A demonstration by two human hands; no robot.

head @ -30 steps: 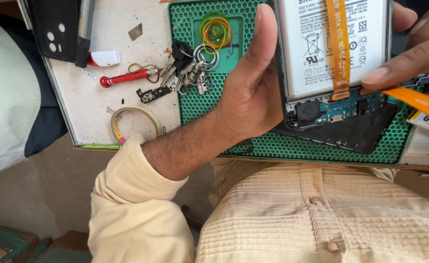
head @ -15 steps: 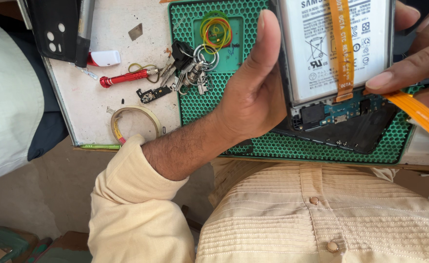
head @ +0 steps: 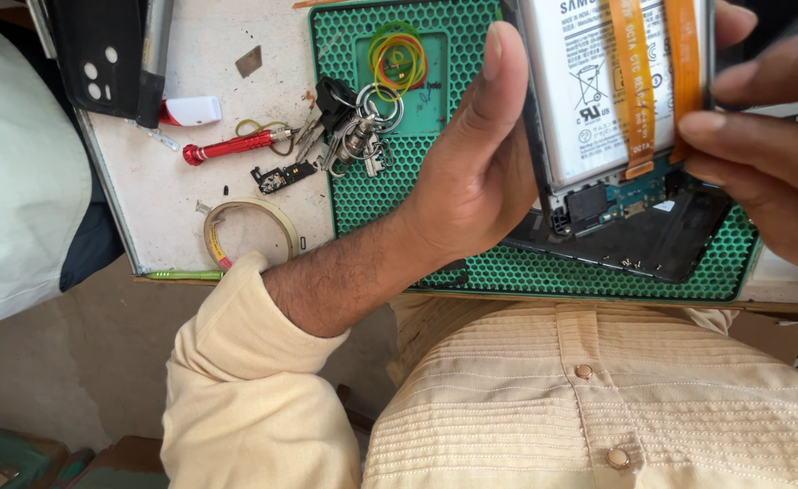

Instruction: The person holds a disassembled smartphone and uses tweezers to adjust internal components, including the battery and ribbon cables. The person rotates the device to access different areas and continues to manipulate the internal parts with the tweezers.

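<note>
Clearly, in the head view, your left hand (head: 471, 190) is clamped on the left edge of the opened phone (head: 616, 136), thumb stretched up along its dark frame and palm behind it, so the device stands tilted above the green honeycomb mat (head: 363, 199) with its insides facing you. That grip keeps the white battery (head: 589, 100) and the small board beneath it steady and in plain sight. Your right hand (head: 761, 172) comes in from the right side with fingers pinched on the orange ribbon cable (head: 684, 72) that runs down the battery beside a second orange strip (head: 633, 91); a pinch of that kind suits a thin, flexible part that a fuller grasp would crease. The phone's lower end hangs just over the mat, where a few tiny screws (head: 630, 263) lie on a dark panel (head: 625, 244), probably kept there because the textured mat stops small parts rolling off. Loose things sit well apart from your hands on the left, out of the working area: coloured rubber bands (head: 397, 59) in the mat's recessed tray, a bunch of keys (head: 355, 131) at the mat's edge, a red screwdriver (head: 231, 145), a small circuit piece (head: 281, 177) and a roll of tape (head: 248, 231) on the pale desk (head: 145, 217), and a black phone cover (head: 100, 54) at the far corner
</note>
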